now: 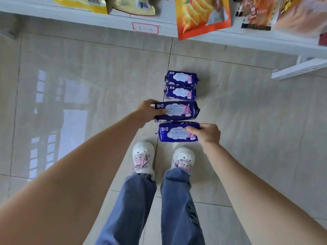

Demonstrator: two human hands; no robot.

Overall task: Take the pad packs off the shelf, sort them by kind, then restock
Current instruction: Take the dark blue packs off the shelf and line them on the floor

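Purple pad pack (pixel 177 112) per hand, seemingly.

Blue ripped jeans (pixel 178 209); white sneakers (pixel 143 156)

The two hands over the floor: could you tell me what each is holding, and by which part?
The left hand grips one purple pad pack by its left end. The right hand grips a second purple pack by its right end.

packs: four purple pad packs (pixel 178 106) | pose: flat, long sides parallel | place: column on floor tiles (pixel 88 76)
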